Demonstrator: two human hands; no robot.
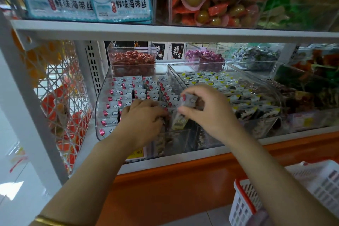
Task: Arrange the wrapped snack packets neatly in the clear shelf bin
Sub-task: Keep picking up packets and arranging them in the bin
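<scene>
A clear shelf bin (102, 97) on the lower shelf holds rows of small white wrapped snack packets (126, 93) with red marks, standing on edge. My left hand (143, 119) reaches into the front of the bin, fingers curled down among the packets near its middle. My right hand (207, 108) is just to the right, pinching one or more packets (187, 102) between thumb and fingers above the bin's front right part. The packets under my hands are hidden.
A second clear bin (271, 86) of yellow-marked packets stands to the right. Smaller bins of red (132, 58) and purple (205, 57) sweets sit behind. A shelf board (165, 31) hangs close overhead. A white and red basket (245, 205) is at the lower right.
</scene>
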